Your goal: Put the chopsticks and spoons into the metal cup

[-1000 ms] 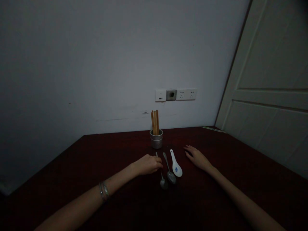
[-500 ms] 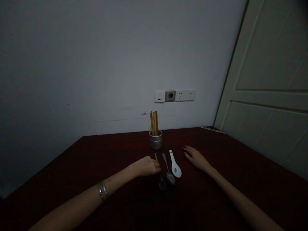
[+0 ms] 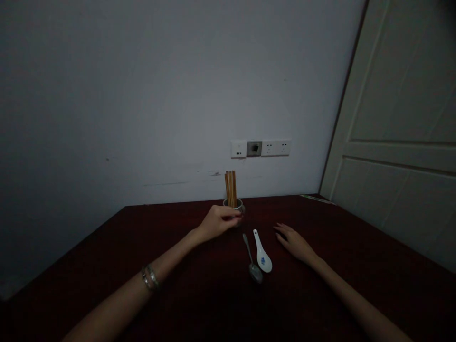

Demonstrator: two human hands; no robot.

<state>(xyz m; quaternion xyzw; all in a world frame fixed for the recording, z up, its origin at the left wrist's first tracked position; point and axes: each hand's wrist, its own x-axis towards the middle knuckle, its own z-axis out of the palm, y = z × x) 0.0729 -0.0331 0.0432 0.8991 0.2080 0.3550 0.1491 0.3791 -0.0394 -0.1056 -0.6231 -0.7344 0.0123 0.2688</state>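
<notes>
My left hand (image 3: pixel 220 222), two bracelets on its wrist, reaches in front of the metal cup (image 3: pixel 225 203) and hides much of it. Its thumb and fingers are closed in a pinch on a metal spoon (image 3: pixel 243 208), of which only a blurred grey part shows by the fingertips at the cup's right side. Several wooden chopsticks (image 3: pixel 231 189) stand upright in the cup. A second metal spoon (image 3: pixel 255 273) lies nearer me, beside a white soup spoon (image 3: pixel 264 260) with a blue mark. My right hand (image 3: pixel 293 242) rests flat on the table, right of the white spoon, fingers apart and holding nothing.
The dark red table (image 3: pixel 171 223) meets a pale wall (image 3: pixel 171 95) at its back edge. Sockets and a switch (image 3: pixel 261 148) sit on the wall. A white panelled door (image 3: pixel 392 123) rises at the right. A thin strip (image 3: pixel 317 199) lies near the back right corner.
My left hand has lifted the leftmost metal spoon off the table and carried it forward to the cup. My right hand stays in place. The view has tilted up slightly.
</notes>
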